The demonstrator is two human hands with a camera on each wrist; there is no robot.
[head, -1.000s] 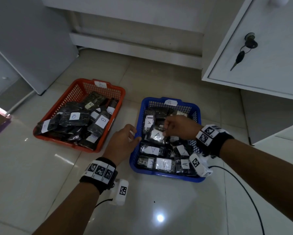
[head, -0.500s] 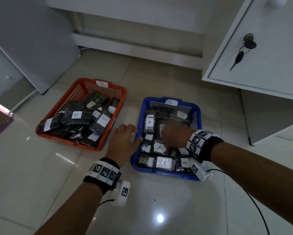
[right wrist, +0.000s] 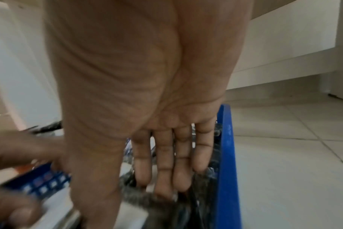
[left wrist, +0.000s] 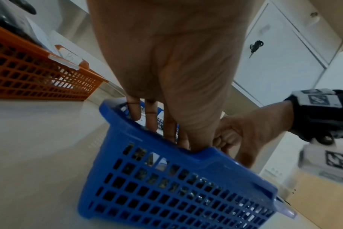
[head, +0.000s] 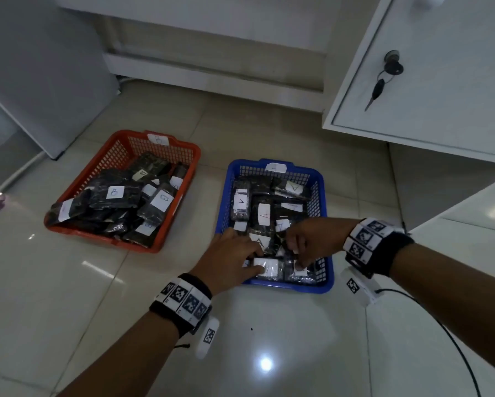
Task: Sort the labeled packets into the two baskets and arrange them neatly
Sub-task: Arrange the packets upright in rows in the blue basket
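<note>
Both hands have dropped to the near end of the blue plastic mesh basket (head: 325, 285). Left hand (head: 229, 260) lies with straight fingers flat on a dark crinkly packet with a white paper label (head: 265, 267); right hand (head: 312, 242) presses extended fingers onto neighbouring glossy packets, gripping nothing. B-labelled packets (head: 117, 196) sit heaped in the orange lattice basket (head: 68, 229), well apart.

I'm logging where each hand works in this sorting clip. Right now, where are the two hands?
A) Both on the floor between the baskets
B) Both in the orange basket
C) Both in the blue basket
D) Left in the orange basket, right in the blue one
C: the left hand and right hand both reach into the near end of the blue basket, fingers on its packets.
</note>
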